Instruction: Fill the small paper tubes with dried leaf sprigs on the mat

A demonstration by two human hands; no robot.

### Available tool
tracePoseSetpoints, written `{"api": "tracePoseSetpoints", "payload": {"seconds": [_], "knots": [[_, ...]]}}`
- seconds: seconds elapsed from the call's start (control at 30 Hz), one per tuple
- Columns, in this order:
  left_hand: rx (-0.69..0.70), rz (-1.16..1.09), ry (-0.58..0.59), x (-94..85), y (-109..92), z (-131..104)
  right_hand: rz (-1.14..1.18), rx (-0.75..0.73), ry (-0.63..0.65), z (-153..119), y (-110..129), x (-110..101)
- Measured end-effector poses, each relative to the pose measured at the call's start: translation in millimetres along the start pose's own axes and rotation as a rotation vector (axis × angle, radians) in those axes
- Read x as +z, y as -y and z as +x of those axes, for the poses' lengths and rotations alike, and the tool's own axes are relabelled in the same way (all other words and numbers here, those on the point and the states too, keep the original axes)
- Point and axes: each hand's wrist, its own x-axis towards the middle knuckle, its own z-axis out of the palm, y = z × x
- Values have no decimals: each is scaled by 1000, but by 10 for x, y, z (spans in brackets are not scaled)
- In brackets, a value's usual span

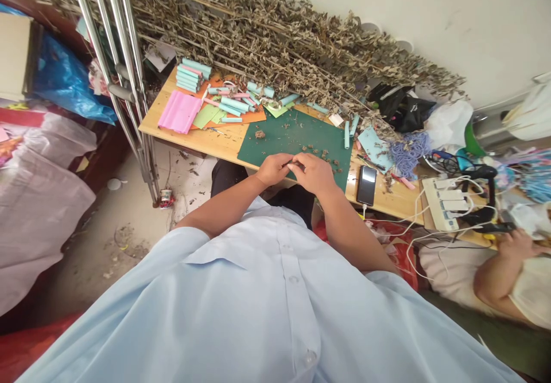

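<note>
- My left hand [274, 169] and right hand [316, 173] meet in front of me, over the near edge of a dark green mat [297, 135] on the wooden bench [150, 120].
- Both hands are drawn in narrow, thumbs and fingertips pinched together around what looks like a small dark bit [289, 163]. My fingers hide most of it, so I cannot tell its full shape.
- I judge this to be fine fingertip work. A light, even pinch from both sides should serve best, because the brown clump [259, 134] on the mat looks dry and likely to crumble under a hard squeeze.
- My hands are close to the mat's edge, and my lap is just below. Working slightly farther forward would let loose pieces land on the green surface.
- Brown crumbs [338, 169] lie scattered on the mat near my right hand. I do well to lift my wrist clear of them rather than drag it across.
- A phone [366, 185] with a cable plugged in lies right of the mat, and paper rolls [188, 77] stack toward the bench's far left. Small, tight finger movements, with forearms quiet, should leave both undisturbed.
</note>
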Motion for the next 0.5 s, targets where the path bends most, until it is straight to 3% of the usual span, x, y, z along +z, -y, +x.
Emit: {"api": "tracePoseSetpoints", "payload": {"seconds": [0.13, 0.23, 0.33, 0.5], "knots": [[-4, -7, -4, 13, 18, 1, 93, 0, -13, 5, -13, 9], [-20, -6, -21, 15, 8, -3, 246, 38, -140, -20, -89, 52], [-48, 6, -29, 11, -15, -9, 304, 111, -266, -70, -244, 121], [-77, 15, -44, 24, -28, 2, 338, 266, -338, -170, -608, 269]]}}
